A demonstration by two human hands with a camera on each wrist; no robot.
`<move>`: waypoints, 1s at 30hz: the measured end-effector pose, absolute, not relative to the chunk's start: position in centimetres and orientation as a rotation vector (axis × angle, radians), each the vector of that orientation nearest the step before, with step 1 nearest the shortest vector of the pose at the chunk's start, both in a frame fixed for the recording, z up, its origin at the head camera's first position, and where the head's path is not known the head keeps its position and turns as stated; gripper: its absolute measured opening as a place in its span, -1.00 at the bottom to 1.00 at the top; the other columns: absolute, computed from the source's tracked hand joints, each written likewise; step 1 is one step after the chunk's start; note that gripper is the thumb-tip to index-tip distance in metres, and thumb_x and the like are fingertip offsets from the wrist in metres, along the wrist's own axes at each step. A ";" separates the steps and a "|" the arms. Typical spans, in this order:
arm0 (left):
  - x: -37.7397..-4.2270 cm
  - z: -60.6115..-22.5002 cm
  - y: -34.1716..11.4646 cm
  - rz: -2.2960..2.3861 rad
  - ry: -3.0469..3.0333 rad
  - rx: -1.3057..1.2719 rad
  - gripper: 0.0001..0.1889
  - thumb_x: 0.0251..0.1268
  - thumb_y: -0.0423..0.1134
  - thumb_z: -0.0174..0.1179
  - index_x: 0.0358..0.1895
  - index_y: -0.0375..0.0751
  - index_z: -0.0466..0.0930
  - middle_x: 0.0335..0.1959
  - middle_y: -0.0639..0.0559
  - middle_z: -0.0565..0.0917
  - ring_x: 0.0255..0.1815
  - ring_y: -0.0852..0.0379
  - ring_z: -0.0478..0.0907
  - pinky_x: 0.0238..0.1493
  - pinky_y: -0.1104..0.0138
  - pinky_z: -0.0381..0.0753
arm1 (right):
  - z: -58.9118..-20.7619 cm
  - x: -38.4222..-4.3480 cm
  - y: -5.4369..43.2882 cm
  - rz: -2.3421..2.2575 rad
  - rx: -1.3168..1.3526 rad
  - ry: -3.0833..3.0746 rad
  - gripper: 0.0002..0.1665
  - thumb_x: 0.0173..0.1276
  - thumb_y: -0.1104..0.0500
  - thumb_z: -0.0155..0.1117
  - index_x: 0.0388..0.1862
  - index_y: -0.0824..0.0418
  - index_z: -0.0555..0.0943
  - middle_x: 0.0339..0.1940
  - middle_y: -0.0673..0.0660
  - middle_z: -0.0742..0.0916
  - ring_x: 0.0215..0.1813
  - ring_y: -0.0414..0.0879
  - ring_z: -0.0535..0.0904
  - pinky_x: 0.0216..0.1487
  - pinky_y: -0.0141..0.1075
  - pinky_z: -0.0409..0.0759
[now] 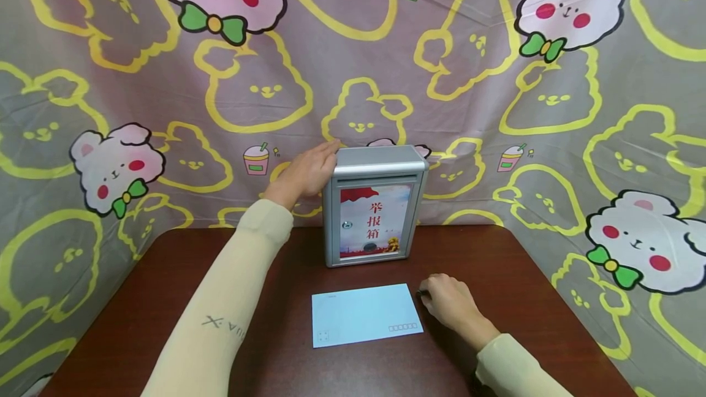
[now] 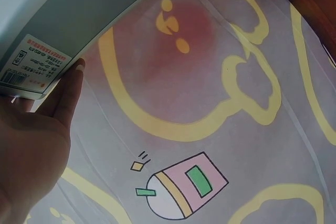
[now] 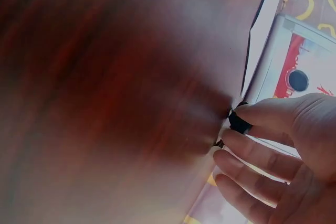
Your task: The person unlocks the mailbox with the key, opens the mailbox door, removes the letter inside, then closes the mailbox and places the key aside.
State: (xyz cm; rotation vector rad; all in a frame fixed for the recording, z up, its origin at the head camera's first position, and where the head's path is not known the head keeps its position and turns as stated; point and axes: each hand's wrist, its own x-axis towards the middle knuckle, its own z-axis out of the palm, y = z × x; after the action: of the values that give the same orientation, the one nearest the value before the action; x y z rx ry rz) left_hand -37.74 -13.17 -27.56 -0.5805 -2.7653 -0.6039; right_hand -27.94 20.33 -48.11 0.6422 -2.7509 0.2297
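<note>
A grey metal box [image 1: 376, 161] with a slot, a small round lock [image 1: 347, 224] and a red-and-white poster stands upright on the table. My left hand [image 1: 311, 167] rests against its upper left corner, fingers extended along the edge. In the left wrist view that hand [image 2: 39, 129] lies beside the box's side panel [image 2: 100, 14], which bears a printed sticker. My right hand [image 1: 449, 299] is low over the table, beside the right end of a pale blue envelope [image 1: 364, 314]. Its thumb and forefinger pinch a small black object [image 3: 240, 123], mostly covered by the fingers.
The dark reddish-brown table [image 1: 485, 262] carries the box near its back edge, with the envelope lying flat in front. Behind and around the table hangs a grey-pink cloth [image 1: 469, 90] printed with cartoon animals and cups.
</note>
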 end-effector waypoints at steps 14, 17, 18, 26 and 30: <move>-37.6 -27.6 -13.1 -0.610 -2.766 -0.572 -0.34 0.59 0.05 -0.40 0.66 -0.06 0.09 0.67 0.07 0.10 0.68 0.04 -0.01 0.64 0.13 0.00 | -48.1 -27.8 20.8 0.266 0.628 -2.815 -0.87 0.13 0.21 0.53 -0.44 0.00 0.73 -0.46 -0.12 0.64 -0.40 -0.16 0.59 -0.52 -0.15 0.54; -37.6 -27.6 -13.1 -0.611 -2.761 -0.577 -0.34 0.59 0.04 -0.39 0.66 -0.07 0.09 0.67 0.07 0.11 0.67 0.04 0.00 0.64 0.12 0.01 | -48.1 -27.9 20.8 0.274 0.616 -2.827 -0.89 0.13 0.19 0.54 -0.41 0.01 0.75 -0.44 -0.12 0.65 -0.39 -0.15 0.59 -0.51 -0.15 0.55; -37.6 -27.5 -13.1 -0.606 -2.760 -0.578 -0.34 0.59 0.04 -0.39 0.66 -0.07 0.08 0.67 0.07 0.11 0.67 0.04 0.00 0.64 0.12 0.00 | -48.0 -27.9 20.8 0.273 0.613 -2.830 -0.89 0.14 0.19 0.55 -0.40 0.01 0.75 -0.44 -0.12 0.65 -0.39 -0.15 0.60 -0.50 -0.14 0.56; -37.6 -27.5 -13.1 -0.616 -2.766 -0.593 -0.34 0.58 0.04 -0.39 0.66 -0.07 0.07 0.68 0.07 0.09 0.68 0.03 -0.01 0.64 0.12 -0.01 | -47.8 -27.9 21.0 0.320 0.605 -2.857 -0.90 0.16 0.15 0.56 -0.36 0.01 0.77 -0.40 -0.11 0.69 -0.36 -0.17 0.60 -0.46 -0.13 0.59; -37.5 -27.4 -13.1 -0.632 -2.775 -0.598 -0.33 0.59 0.05 -0.39 0.66 -0.08 0.04 0.68 0.07 0.07 0.68 0.04 -0.03 0.65 0.12 -0.02 | -47.1 -28.1 21.4 0.370 0.575 -2.868 -0.92 0.21 0.12 0.54 -0.33 0.02 0.77 -0.44 -0.12 0.67 -0.40 -0.22 0.55 -0.49 -0.20 0.55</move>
State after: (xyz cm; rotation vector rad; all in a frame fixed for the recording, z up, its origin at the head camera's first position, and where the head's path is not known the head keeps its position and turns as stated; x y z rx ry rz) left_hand -37.52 -13.12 -27.45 -0.5979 -2.7753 -0.6319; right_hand -28.09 21.38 -47.13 0.5753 -2.8675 0.3701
